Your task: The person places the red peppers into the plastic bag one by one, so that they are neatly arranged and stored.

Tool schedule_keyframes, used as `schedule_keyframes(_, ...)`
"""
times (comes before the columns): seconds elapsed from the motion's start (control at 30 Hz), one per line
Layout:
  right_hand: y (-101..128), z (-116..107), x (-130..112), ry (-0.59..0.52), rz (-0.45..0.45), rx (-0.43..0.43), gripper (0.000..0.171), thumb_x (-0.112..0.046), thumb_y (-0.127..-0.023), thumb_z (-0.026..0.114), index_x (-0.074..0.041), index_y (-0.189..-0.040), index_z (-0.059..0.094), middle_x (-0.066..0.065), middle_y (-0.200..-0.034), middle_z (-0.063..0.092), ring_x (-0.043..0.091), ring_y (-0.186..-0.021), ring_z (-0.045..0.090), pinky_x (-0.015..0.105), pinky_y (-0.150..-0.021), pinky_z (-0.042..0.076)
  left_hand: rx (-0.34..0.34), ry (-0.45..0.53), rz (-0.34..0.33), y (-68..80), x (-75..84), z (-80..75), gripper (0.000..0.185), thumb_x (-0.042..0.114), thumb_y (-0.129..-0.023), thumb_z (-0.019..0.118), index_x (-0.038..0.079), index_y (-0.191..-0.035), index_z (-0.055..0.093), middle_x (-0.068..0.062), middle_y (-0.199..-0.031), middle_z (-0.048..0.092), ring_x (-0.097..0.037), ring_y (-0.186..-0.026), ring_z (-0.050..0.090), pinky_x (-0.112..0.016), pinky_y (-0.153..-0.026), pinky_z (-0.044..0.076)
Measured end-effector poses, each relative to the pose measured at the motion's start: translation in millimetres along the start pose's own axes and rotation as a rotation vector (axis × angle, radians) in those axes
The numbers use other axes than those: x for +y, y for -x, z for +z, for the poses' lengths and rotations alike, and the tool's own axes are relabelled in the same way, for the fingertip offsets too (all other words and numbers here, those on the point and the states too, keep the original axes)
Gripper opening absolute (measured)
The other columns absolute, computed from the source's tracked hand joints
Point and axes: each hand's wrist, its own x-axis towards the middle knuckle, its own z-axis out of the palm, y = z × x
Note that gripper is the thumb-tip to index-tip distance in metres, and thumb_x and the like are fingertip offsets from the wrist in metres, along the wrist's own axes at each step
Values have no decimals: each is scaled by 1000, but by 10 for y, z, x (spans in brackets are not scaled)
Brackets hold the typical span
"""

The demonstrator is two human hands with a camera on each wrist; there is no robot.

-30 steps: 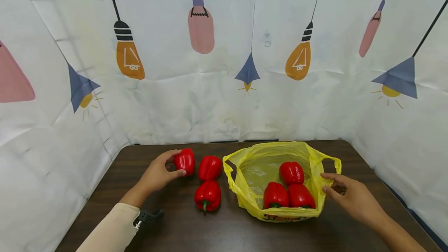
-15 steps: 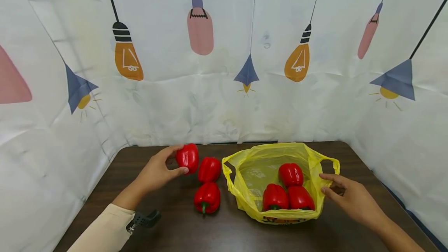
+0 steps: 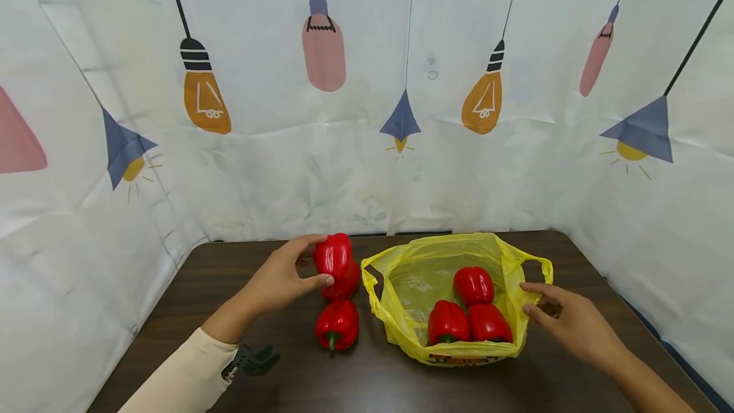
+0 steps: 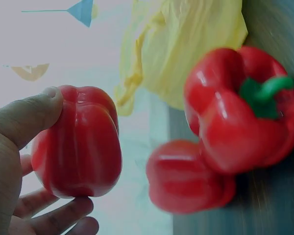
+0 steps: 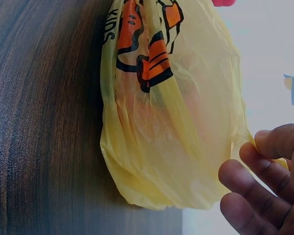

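My left hand [image 3: 281,279] holds a red bell pepper [image 4: 81,142] between thumb and fingers, raised above the table. In the head view this pepper overlaps another red bell pepper [image 3: 346,282] behind it. A third one with a green stem [image 3: 337,325] lies nearer to me, also large in the left wrist view. At the right, a yellow plastic bag [image 3: 410,330] stands with its mouth spread, and several red bell peppers [image 3: 473,285] sit inside. My right hand [image 3: 576,324] pinches the bag's right edge by the handle between thumb and index finger, as the right wrist view shows.
The dark wooden table [image 3: 378,387] carries everything. Behind it and along both sides hangs a pale curtain [image 3: 264,177] printed with lamps and bulbs. A dark strap [image 3: 252,360] sits at my left wrist, below the sleeve.
My left hand has lifted its bell pepper off the table and carried it right, toward the bag, over the other loose peppers. My right hand keeps its pinch on the bag.
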Motion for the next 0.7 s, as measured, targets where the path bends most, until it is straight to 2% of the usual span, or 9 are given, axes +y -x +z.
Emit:
schedule_keyframes(0.1,3,7,-1,3,4,2,46,-26,-93,78,-7,-134,66,-8,-88,70,10,-77,69,27,-58,51,-19,18,12,-36,84,30,77,31,-84,87,15,-149,49,-4,-140,58,-26,-119,61,-45,-92,56)
schedule_keyframes(0.33,0,4,5,0,12,0,47,-28,-94,77,-7,-134,66,-6,-91,72,9,-78,69,27,-58,53,-37,95,31,-102,239,120,75,29,-84,88,16,-147,50,-3,-138,58,-27,-119,61,-35,-83,59)
schedule_keyframes(0.7,-13,18,15,-6,-4,11,47,-26,-93,78,-7,-134,66,-9,-88,69,7,-78,68,26,-59,53,-75,119,44,-208,413,287,73,30,-84,87,18,-147,52,1,-139,58,-23,-122,59,-38,-84,59)
